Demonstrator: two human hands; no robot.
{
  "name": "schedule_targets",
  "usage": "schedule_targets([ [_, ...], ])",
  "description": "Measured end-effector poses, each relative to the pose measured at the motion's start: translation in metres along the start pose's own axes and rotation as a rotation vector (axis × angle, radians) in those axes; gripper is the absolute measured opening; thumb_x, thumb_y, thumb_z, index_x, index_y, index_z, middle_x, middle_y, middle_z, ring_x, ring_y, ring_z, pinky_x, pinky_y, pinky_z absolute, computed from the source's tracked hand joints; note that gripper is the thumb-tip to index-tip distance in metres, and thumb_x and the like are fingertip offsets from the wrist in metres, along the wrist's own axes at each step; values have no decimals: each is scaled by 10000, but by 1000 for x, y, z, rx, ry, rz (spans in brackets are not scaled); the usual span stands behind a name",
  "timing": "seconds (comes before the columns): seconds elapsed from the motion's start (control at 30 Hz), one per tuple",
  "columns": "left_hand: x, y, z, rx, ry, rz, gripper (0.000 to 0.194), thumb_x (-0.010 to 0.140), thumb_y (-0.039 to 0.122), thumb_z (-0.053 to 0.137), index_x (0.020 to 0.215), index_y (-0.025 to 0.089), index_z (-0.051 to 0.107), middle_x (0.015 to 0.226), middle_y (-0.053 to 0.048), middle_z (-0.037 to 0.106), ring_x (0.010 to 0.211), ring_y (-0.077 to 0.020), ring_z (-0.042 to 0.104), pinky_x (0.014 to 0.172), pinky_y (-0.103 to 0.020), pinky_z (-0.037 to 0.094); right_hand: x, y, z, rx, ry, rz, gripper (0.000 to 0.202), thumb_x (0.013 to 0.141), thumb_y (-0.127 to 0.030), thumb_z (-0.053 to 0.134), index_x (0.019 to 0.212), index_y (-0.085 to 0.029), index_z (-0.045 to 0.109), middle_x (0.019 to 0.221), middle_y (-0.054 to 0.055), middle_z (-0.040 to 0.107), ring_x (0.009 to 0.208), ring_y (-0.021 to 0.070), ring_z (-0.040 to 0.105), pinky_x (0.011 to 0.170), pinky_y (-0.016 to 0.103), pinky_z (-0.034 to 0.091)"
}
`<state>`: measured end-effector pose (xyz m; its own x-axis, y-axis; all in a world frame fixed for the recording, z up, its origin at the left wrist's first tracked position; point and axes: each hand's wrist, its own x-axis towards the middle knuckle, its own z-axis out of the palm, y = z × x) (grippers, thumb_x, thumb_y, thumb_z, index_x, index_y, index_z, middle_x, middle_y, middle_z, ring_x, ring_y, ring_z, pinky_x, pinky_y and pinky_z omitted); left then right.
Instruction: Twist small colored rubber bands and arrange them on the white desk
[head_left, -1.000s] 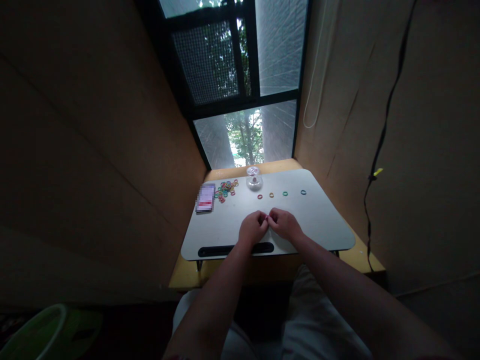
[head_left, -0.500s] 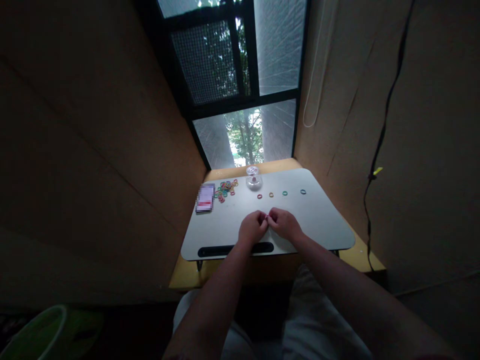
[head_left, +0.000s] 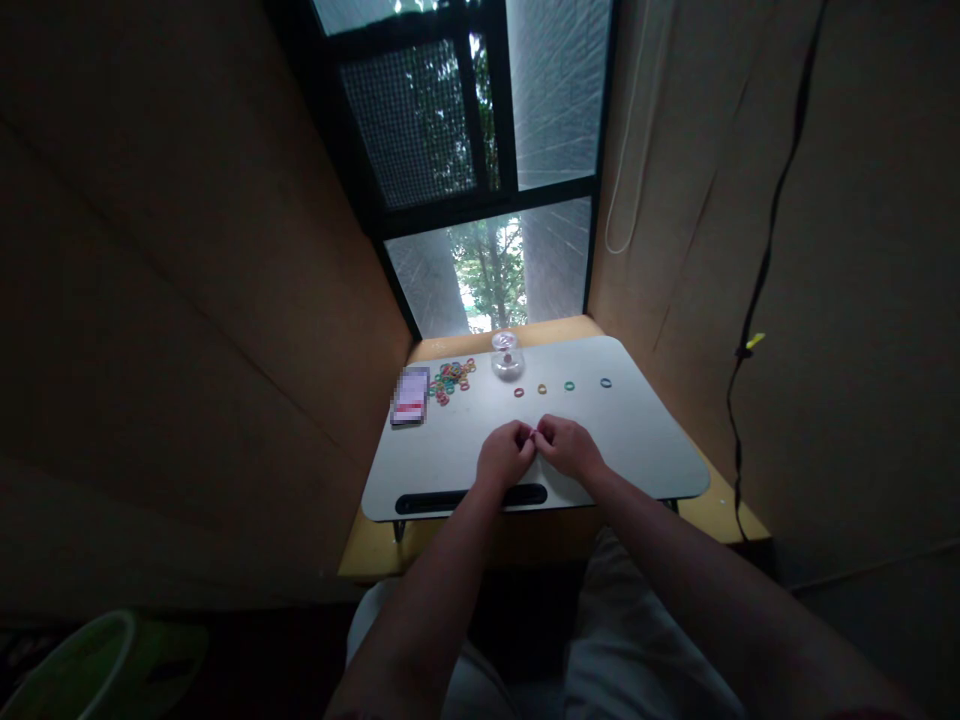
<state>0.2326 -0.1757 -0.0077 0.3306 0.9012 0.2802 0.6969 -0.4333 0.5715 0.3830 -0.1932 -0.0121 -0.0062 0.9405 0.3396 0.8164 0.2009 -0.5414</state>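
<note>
My left hand (head_left: 506, 455) and my right hand (head_left: 568, 447) meet above the front half of the white lap table (head_left: 637, 440). Both are closed, thumbs and fingers pinched together at the tips. A tiny pink band (head_left: 533, 434) shows between the fingertips; most of it is hidden. Behind the hands lies a spaced row of small ring-shaped bands: a red one (head_left: 519, 392), a yellow one (head_left: 542, 389), a green one (head_left: 569, 386) and a dark blue one (head_left: 606, 383). A heap of mixed coloured bands (head_left: 452, 377) lies at the back left.
A clear plastic container with its lid open (head_left: 508, 364) stands at the table's back edge. A phone (head_left: 410, 396) lies on the left. A black slot (head_left: 435, 501) runs along the front edge. Walls rise on both sides, with a window behind and a cable (head_left: 765, 250) hanging right.
</note>
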Motion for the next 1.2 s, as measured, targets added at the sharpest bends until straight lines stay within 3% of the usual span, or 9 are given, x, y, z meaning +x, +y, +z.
schedule_targets([
  [1.2, -1, 6, -4, -10, -18, -29, 142, 824, 297, 537, 867, 201, 633, 815, -20, 660, 729, -142, 569, 663, -261, 408, 0, -3, -3, 0, -18, 18, 144, 814, -300, 517, 752, -201, 600, 697, 14, 634, 596, 126, 503, 557, 239, 285],
])
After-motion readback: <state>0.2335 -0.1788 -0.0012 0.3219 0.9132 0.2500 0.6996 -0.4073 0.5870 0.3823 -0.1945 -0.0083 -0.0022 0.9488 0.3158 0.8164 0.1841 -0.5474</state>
